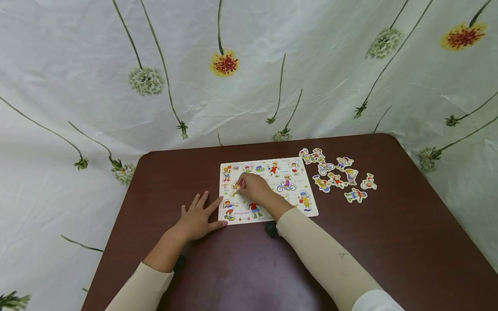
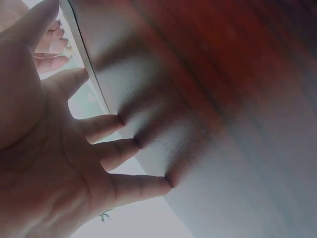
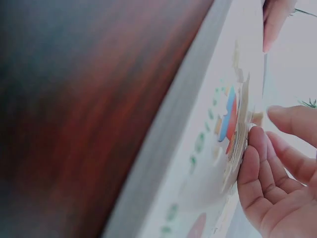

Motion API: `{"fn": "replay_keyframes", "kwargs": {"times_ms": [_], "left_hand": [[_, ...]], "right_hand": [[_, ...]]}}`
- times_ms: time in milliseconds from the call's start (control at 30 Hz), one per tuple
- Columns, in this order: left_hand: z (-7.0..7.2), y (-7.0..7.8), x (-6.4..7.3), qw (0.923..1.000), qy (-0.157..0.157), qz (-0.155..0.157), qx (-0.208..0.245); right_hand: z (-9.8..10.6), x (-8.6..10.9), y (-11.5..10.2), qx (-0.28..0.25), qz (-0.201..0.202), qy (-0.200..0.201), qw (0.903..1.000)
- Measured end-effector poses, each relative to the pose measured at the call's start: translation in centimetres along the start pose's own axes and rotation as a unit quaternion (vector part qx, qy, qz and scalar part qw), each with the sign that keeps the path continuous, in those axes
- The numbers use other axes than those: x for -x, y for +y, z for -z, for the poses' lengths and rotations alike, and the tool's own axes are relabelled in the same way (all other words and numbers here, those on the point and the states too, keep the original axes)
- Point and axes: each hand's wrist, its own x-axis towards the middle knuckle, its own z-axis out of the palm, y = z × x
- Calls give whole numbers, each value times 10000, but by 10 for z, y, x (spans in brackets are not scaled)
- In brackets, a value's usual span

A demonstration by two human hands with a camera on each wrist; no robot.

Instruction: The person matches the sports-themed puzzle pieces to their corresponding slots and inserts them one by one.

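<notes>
Basically, head view 1st: the puzzle board [image 1: 301, 186] lies flat on the dark table [image 1: 389, 250], approx. mid-frame. The L hand [image 1: 196, 220] is at its 8 o'clock, fingers spread, thumb by the near L corner & index at the L edge, prob. steadying it. The R hand [image 1: 254, 190] reaches in over the board from 5 o'clock, fingertips drawn together at the runner figure [image 1: 233, 192], approx. 9 o'clock of board ctr. Approx. nine loose pcs [image 1: 336, 180] lie bunched at 2–3 o'clock, off the board, so I'd say those are what's left to place. Colored figures show over most of the board, but can't tell which are fitted pcs & which just print, so no exact count done; prob. partway thru.

L wrist view: same spread fingers, palm to cam, index tip at the board edge; the others rest on the table, holding nothing.

R wrist view: thumb/finger tips close to a small tan bit [image 3: 257, 118] at approx. 3 o'clock of frame ctr; can't tell if they're pinching it or just touching. A red-&-blue figure [image 3: 228, 116] sits beside it on the board, nearer ctr.
</notes>
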Motion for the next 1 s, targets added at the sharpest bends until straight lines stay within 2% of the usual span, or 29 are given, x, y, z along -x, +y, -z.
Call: {"fn": "replay_keyframes", "kwargs": {"times_ms": [300, 667, 1000], "left_hand": [[-2, 0, -2, 10000, -13, 36, 37], [-2, -1, -3, 10000, 11, 42, -1], [0, 0, -3, 10000, 7, 35, -32]], "right_hand": [[8, 16, 5, -1097, -59, 382, 9932], [11, 28, 9, -1773, -9, 774, 9811], [21, 41, 12, -1988, 193, 1039, 9743]]}}
